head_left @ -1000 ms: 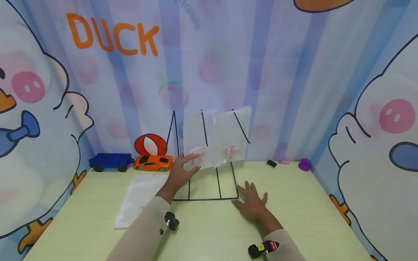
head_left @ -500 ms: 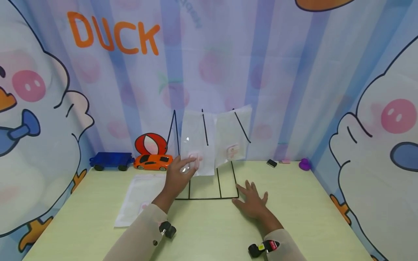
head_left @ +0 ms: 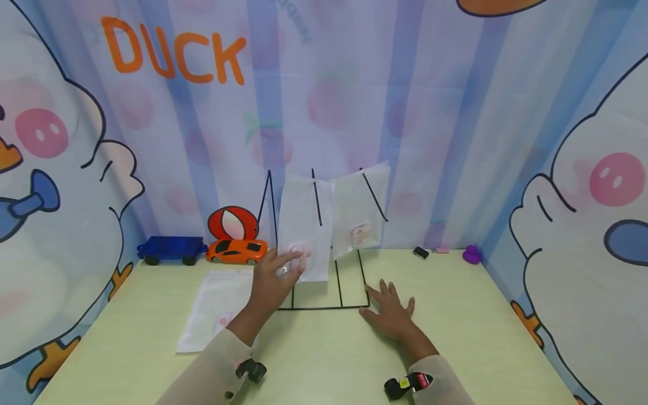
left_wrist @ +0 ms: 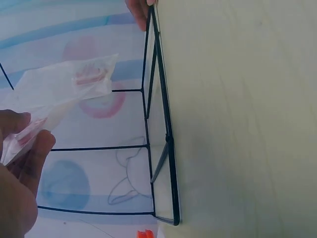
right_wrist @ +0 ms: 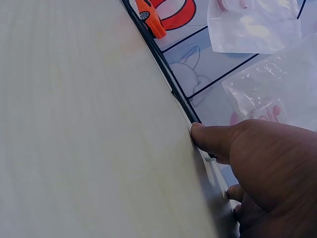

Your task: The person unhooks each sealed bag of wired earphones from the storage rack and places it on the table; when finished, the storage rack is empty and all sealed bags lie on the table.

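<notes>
A black wire rack (head_left: 318, 309) stands on the table with two white, translucent plastic bags hanging from its prongs. My left hand (head_left: 269, 281) pinches the lower left edge of the left bag (head_left: 304, 219) between thumb and fingers; in the left wrist view the bag's pink-marked end (left_wrist: 29, 134) lies between them. The right bag (head_left: 359, 211) hangs untouched, a pink print near its bottom. At the rack's front right corner, my right hand (head_left: 392, 318) rests with fingers spread, thumb and forefinger touching the bars. In the right wrist view the thumb (right_wrist: 213, 139) presses the bar.
Another flat bag (head_left: 212, 309) lies on the table at the left. Behind it stand an orange toy car (head_left: 237, 252) and a blue toy wagon (head_left: 172, 250). At the back right are a small black object (head_left: 421, 253), a pink block (head_left: 442, 251) and a purple toy (head_left: 471, 255).
My left hand has moved down and toward me, drawing the left bag's lower end down and forward. The right hand stays at the rack corner.
</notes>
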`<state>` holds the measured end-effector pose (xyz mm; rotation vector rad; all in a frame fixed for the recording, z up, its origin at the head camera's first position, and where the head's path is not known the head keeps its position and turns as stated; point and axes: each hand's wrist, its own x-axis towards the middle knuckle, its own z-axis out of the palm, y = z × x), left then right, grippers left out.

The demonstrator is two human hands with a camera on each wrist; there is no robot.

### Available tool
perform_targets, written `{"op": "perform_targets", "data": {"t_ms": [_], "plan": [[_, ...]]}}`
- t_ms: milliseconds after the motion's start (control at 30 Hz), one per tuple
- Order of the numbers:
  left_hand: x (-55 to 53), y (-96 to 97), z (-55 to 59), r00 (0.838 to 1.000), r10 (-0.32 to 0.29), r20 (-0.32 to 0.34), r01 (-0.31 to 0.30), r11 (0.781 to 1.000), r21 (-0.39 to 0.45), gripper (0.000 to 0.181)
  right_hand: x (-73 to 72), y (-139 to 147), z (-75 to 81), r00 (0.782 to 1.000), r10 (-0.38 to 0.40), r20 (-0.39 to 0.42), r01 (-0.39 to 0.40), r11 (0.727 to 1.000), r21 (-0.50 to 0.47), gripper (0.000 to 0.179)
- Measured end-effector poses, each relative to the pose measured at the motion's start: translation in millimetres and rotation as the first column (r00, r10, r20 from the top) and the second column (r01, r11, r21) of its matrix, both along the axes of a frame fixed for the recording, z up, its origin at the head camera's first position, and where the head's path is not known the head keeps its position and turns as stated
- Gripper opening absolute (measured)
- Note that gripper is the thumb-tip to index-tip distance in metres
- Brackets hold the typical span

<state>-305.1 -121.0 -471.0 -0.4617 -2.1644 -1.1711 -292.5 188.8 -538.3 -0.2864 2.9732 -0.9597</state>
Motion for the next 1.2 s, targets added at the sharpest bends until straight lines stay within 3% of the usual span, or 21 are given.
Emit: {"op": "perform_targets", "data": {"t_ms": [300,733,1200], "plan": [[20.1,-4.1,8.6,1.0,0.018,0.003,-0.018,1.0,0.005,0.029,-1.7,-2,-1.0,0.999,-0.003,0.036,0.002,1.0,0.021,0.07],[54.4,-9.6,25.5,0.983,-0.004,0.184,-0.004,0.999,0.044,0.034,-1.4,0,-0.1,0.999,-0.001,0.035,0.0,1.0,0.008,0.07],[77.0,-17.5,32.7,0.975,-0.013,0.22,0.007,1.0,0.025,0.038,-2.7,0,-4.2,1.0,-0.011,0.014,0.011,1.0,-0.005,0.068]]}}
